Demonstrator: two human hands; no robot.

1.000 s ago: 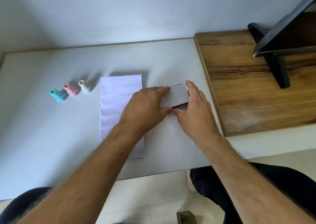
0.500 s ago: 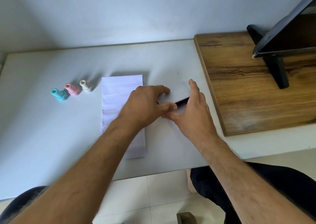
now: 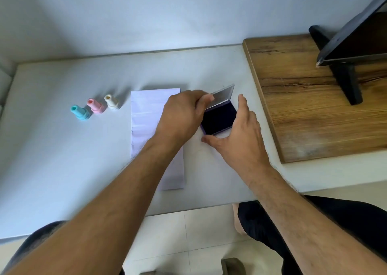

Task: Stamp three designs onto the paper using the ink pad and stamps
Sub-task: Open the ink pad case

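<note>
A dark purple ink pad (image 3: 218, 118) lies on the white table, its hinged lid (image 3: 223, 94) tilted up and back. My left hand (image 3: 182, 115) pinches the lid's left edge. My right hand (image 3: 236, 136) spans the pad's base, thumb at the near corner and fingers along the right side. A white sheet of paper (image 3: 146, 115) lies left of the pad, partly under my left arm. Three small stamps stand in a row farther left: teal (image 3: 80, 112), pink (image 3: 96, 106) and cream (image 3: 112, 102).
A wooden board (image 3: 310, 111) lies on the table's right side and carries a black stand (image 3: 343, 73) with a tilted dark screen. The wall runs along the table's far edge. My knees show below the near edge.
The ink pad's lid was closed a second ago; my left hand has swung it up and back, and the dark ink surface now shows. My right hand stays on the base.
</note>
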